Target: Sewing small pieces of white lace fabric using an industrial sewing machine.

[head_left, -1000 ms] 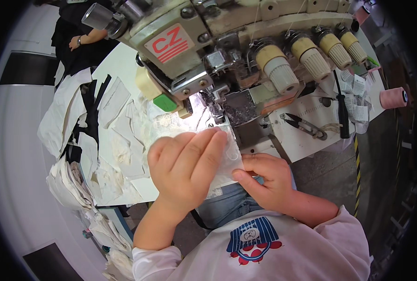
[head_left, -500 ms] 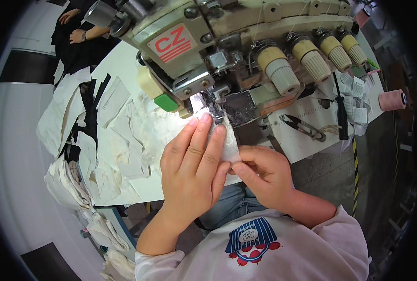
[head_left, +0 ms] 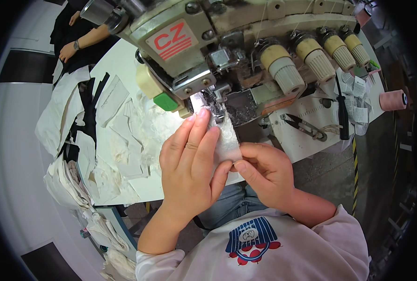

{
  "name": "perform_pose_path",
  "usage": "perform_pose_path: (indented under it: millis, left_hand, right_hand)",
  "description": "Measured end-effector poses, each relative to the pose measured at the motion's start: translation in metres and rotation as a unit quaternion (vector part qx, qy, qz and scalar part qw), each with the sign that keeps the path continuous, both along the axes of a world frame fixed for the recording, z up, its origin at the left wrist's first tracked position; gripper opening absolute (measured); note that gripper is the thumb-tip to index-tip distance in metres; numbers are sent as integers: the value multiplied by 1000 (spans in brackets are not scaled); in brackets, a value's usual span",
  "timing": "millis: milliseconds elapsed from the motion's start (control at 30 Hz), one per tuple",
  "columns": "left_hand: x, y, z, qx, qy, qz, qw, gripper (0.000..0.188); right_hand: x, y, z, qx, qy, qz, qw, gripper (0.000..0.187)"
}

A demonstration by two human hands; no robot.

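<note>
A strip of white fabric point(head_left: 228, 140) runs under the presser foot point(head_left: 218, 114) of an overlock sewing machine point(head_left: 175, 47). My left hand point(head_left: 190, 161) lies on the fabric with its fingers stretched out, the fingertips just in front of the lit needle area. Its thumb rests at the near edge of the strip. My right hand point(head_left: 267, 173) pinches the near right edge of that fabric between thumb and fingers, close to the left thumb. What lies under the left palm is hidden.
White fabric pieces point(head_left: 124, 150) cover the table's left side, with black strips point(head_left: 98, 93) beyond. At right lie thread snips point(head_left: 304, 127), a black-handled screwdriver point(head_left: 343, 117), small labels point(head_left: 358, 100) and a pink thread cone point(head_left: 392, 100). Tension knobs point(head_left: 285, 75) overhang. Another person's hand point(head_left: 69, 50) shows upper left.
The fingers of my left hand have slid slightly left, uncovering more of the fabric strip. My right hand keeps its pinch nearly in place. The other person's hand at upper left has shifted.
</note>
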State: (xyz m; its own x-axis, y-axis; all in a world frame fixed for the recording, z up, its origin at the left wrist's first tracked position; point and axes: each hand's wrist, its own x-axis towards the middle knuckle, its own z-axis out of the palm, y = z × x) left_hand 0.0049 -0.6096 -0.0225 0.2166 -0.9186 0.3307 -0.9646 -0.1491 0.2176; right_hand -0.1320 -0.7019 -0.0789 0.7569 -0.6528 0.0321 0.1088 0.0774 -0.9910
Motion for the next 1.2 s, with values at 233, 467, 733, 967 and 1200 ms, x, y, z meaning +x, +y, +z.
perform_pose_path:
  millis: [233,467,733,967,1200]
  left_hand:
    - [-12,17,-26,-154,-100,-5,983,29]
    - [-13,16,-11,-108,3,28,994,31]
    - [-11,14,-5,-104,77,23,991,29]
    - [-16,11,-3,-102,9,43,994,29]
    - [-24,9,-7,-116,-109,50,986,27]
  right_hand:
    - [-5,-4,16,19,18,36,999,19]
    - [-6,2,5,-62,2,-28,998,16]
    - [0,2,7,324,-72,12,943,36]
    - [2,2,1,298,-41,33,953,20]
    - [0,4,-3,223,-9,17,975,13]
